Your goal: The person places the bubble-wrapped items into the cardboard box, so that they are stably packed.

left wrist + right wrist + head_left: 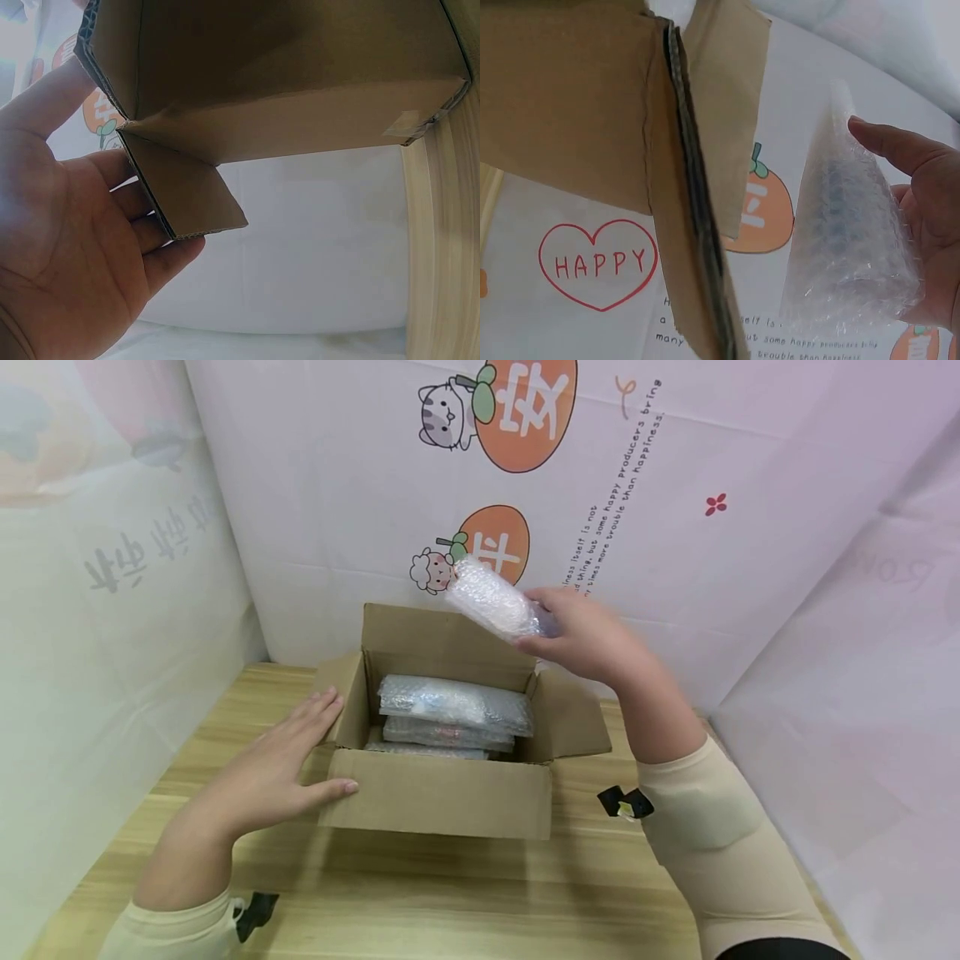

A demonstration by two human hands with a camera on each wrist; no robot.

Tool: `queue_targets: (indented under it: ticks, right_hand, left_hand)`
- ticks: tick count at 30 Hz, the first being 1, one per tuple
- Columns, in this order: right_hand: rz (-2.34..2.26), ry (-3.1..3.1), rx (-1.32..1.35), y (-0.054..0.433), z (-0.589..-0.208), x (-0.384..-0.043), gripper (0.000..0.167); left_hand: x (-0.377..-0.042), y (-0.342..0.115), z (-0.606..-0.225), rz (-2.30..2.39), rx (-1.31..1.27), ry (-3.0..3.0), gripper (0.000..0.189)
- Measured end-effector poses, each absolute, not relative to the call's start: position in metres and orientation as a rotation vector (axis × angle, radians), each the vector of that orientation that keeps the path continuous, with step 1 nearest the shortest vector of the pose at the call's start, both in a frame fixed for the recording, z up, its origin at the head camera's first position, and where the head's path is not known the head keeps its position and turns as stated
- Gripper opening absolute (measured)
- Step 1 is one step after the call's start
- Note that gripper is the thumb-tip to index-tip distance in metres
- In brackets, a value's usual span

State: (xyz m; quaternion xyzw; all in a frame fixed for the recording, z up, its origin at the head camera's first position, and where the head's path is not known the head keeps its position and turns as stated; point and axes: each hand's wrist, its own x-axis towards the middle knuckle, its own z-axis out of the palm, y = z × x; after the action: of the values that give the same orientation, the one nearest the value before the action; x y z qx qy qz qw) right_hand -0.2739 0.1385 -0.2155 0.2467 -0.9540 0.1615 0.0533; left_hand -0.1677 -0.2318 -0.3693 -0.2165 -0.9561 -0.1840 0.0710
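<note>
A bubble-wrapped package point(495, 600) is held in my right hand point(581, 631), above the back right of an open cardboard box point(442, 793). In the right wrist view the thumb grips one side of this bubble-wrapped package point(855, 232), with the fingers behind it. Several more bubble-wrapped packages point(453, 703) lie stacked inside the box. My left hand point(277, 768) rests with spread, straight fingers at the box's left front corner. Seen from the left wrist, those fingers lie behind the left side flap point(184, 184).
The box stands on a wood-grain table point(435, 893) with its flaps folded outward. A printed white backdrop point(637, 510) rises behind it, and white sheets point(105, 568) enclose the left and right sides. Black clips point(626, 803) hang near both sleeves.
</note>
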Motion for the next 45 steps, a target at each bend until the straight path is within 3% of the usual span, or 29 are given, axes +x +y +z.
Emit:
queue_targets:
  ticks: [11,23,45]
  right_hand:
    - [0.293,-2.983,0.891,0.107,-0.217,-0.280,0.072]
    - [0.175,-3.075,1.030,0.070,-0.225,-0.284,0.064]
    - [-0.099,-3.267,1.138,0.033,-0.263,-0.282,0.068]
  left_hand:
    - [-0.168,-0.233,-0.369,-0.545,-0.663,-2.870,0.104]
    - [-0.168,-0.233,-0.368,-0.550,-0.654,-2.879,0.105]
    - [-0.172,-0.236,-0.370,-0.535,-0.656,-2.888,0.107]
